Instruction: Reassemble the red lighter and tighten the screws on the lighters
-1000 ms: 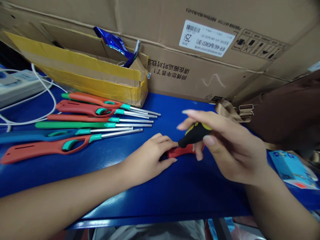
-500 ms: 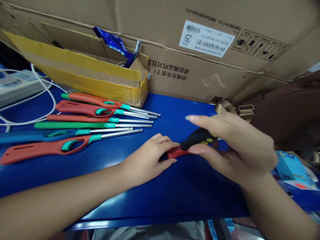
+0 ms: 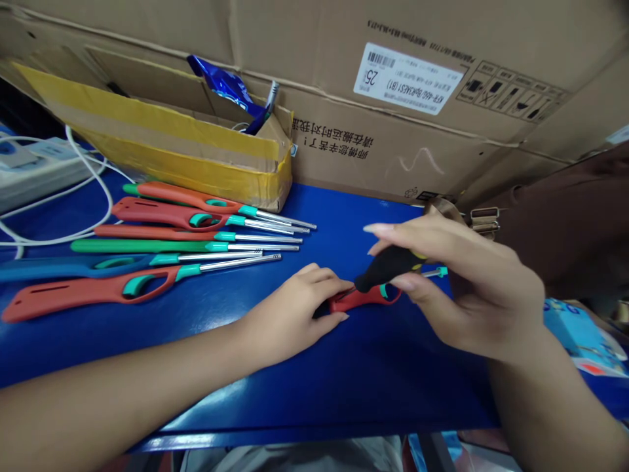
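Note:
On the blue table, my left hand (image 3: 304, 308) is closed on the handle end of a red long-nosed lighter (image 3: 356, 299), steadying it flat. The lighter's green trigger and green-tipped part show to the right. My right hand (image 3: 472, 282) grips a black screwdriver (image 3: 390, 265) with yellow marks between thumb and fingers. Its narrow end meets the lighter's handle beside my left fingertips; the exact contact point is hidden. Left of my hands lies a row of several long-nosed lighters, among them a red lighter (image 3: 93, 285), a blue lighter (image 3: 73, 267) and a green lighter (image 3: 142, 246).
Behind the row stands a yellow-taped cardboard box (image 3: 196, 151) holding a blue packet (image 3: 221, 85). A large carton (image 3: 334, 157) walls off the back. White cables (image 3: 105, 190) and a power strip (image 3: 44, 170) sit at left, a blue pack (image 3: 580, 334) at right.
My right hand has turned and its fingers have shifted around the screwdriver, which now leaves the lighter's trigger in sight. My left hand stays in place on the lighter.

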A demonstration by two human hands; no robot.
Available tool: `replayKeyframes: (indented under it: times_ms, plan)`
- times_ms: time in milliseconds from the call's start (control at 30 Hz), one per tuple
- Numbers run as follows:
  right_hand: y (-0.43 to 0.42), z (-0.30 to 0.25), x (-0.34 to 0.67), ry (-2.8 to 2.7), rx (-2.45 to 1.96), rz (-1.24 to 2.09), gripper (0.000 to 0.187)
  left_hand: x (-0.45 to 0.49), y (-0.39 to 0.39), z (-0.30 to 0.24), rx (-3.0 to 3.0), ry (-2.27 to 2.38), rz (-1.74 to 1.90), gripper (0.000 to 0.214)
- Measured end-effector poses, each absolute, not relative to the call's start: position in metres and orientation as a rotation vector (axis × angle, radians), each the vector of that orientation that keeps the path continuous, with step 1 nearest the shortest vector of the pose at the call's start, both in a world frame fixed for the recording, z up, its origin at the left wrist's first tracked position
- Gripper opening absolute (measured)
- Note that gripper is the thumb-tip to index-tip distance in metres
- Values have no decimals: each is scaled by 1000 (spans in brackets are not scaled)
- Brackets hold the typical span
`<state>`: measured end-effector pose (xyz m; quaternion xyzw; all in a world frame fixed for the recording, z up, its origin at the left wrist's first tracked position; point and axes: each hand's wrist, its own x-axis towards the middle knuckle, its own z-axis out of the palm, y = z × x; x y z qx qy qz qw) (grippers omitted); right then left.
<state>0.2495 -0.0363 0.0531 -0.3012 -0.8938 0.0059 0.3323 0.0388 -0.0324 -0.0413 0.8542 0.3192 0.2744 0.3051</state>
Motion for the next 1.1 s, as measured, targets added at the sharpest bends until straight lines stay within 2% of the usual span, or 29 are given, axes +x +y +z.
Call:
replayKeyframes:
  times_ms: [133, 233, 300, 400, 467, 600, 667, 767, 833, 1000, 1100]
  plan:
    - [-38, 54, 250, -2308, -836, -122, 39, 39, -32, -40, 2269, 845, 736, 29]
    - [-41, 56, 252, -2359, -908, 54, 45, 39, -32, -39, 2270, 856, 721, 28]
    - [-43, 57, 253, -2377, -888, 87, 42, 40, -32, -39, 2263, 857, 710, 26]
    - [-44, 57, 250, -2346, -872, -106, 33, 39, -32, -40, 2263, 859, 720, 26]
    - [-45, 56, 248, -2341, -899, -180, 34, 39, -32, -41, 2273, 862, 730, 26]
    - [-46, 54, 247, -2379, -824, 84, 44, 39, -32, -41, 2278, 852, 707, 29]
    - [-47, 53, 246, -2364, -777, 148, 40, 39, -32, -41, 2270, 844, 707, 29]
    - [-45, 50, 243, -2270, -828, -24, 28, 39, -32, -41, 2283, 854, 725, 28]
    - [-43, 48, 242, -2216, -845, -85, 29, 40, -32, -41, 2297, 860, 732, 28]
    - [-42, 49, 241, -2278, -744, 162, 33, 40, -32, -40, 2286, 853, 703, 26]
    - [-45, 50, 238, -2276, -769, 5, 27, 39, -32, -40, 2275, 848, 702, 21]
